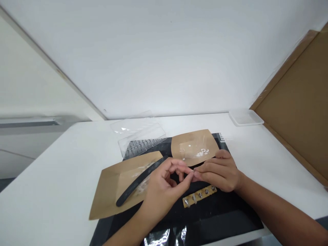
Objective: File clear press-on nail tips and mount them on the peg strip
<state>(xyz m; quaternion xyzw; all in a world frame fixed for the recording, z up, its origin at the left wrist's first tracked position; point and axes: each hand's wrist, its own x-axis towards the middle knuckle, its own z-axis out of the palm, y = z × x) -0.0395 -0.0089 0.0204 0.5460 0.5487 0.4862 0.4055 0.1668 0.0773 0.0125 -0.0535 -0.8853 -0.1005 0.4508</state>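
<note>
Left hand (162,194) and right hand (217,172) curled, fingertips (197,176) meeting above a black mat (230,218), anything pinched between them too small to tell. Just below, a tan strip (199,197) with metal studs, lying on the mat. Under the left hand, a black nail file (138,181) across a kraft paper sheet (107,194). Beyond, a second sheet (189,145) with white flakes (203,152), a clear plastic case (140,135), and a white tray (246,117) on the white table (51,191).
</note>
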